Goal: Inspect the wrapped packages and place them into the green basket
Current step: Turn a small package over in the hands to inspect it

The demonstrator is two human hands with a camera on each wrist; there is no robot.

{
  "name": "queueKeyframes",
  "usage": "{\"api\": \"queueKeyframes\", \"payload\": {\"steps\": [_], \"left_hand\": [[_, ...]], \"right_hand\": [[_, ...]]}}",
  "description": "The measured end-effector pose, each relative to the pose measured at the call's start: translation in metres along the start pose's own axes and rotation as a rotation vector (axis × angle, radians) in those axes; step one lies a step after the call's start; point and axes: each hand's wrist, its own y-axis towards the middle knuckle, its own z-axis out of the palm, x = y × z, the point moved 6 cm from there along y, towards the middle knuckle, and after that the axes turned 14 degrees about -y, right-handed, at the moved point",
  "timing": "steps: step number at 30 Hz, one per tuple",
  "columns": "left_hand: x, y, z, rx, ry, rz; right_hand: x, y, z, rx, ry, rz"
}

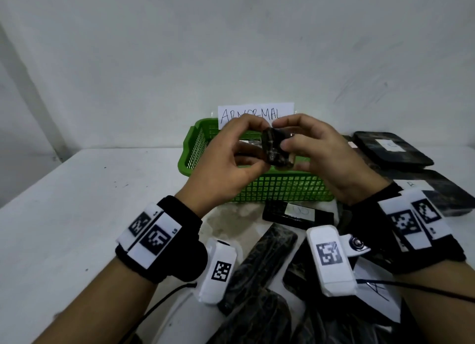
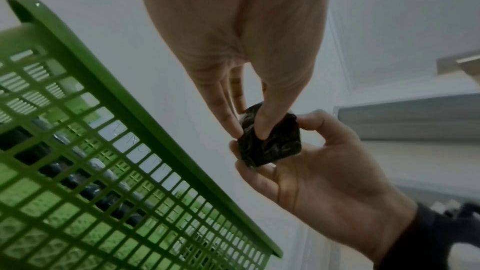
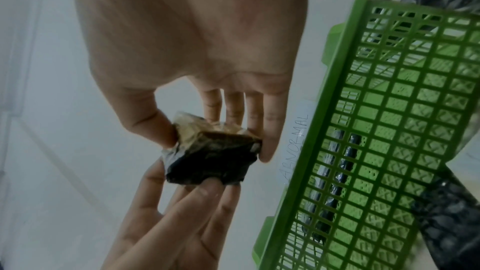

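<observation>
A small wrapped package [image 1: 276,148] in black crinkled film is held over the green basket [image 1: 282,189] by both hands. My left hand [image 1: 259,145] pinches its left side between thumb and fingers. My right hand [image 1: 288,143] pinches its right side. In the left wrist view the left fingertips [image 2: 262,134] press on the package [image 2: 270,143], with the basket rim [image 2: 103,93] to the left. The right wrist view shows a torn, pale patch on the package [image 3: 215,157], gripped between thumb and fingers [image 3: 265,155]. Dark packages lie inside the basket [image 3: 337,110].
A paper sign reading ABNORMAL [image 1: 257,112] stands behind the basket against the white wall. Larger black wrapped packages with white labels lie at the right [image 1: 390,148], just before the basket [image 1: 298,212] and near me [image 1: 262,261]. The white table [image 1: 90,202] spreads to the left.
</observation>
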Motion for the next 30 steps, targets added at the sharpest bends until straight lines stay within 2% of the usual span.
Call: {"api": "queueKeyframes", "payload": {"steps": [6,10,16,19,23,27,30], "left_hand": [[-0.002,0.0,0.003,-0.002,0.064,0.04],[-0.001,-0.001,0.004,0.002,0.035,0.033],[0.003,-0.001,-0.006,-0.081,-0.049,-0.025],[0.009,-0.001,-0.013,-0.129,-0.152,-0.085],[0.015,0.002,-0.016,-0.167,-0.261,-0.144],[0.012,0.003,-0.015,-0.176,-0.229,-0.126],[0.009,0.004,-0.015,-0.152,-0.173,-0.113]], "right_hand": [[0.012,-0.006,-0.009,-0.163,-0.093,-0.121],[0.011,-0.006,-0.013,-0.202,-0.105,-0.14],[-0.003,0.0,-0.001,0.006,0.014,-0.005],[0.001,-0.001,-0.001,0.052,0.133,-0.016],[0.006,-0.005,-0.004,0.066,-0.027,-0.069],[0.009,-0.005,-0.012,-0.065,-0.219,-0.049],[0.009,-0.005,-0.018,-0.155,-0.275,-0.033]]}}
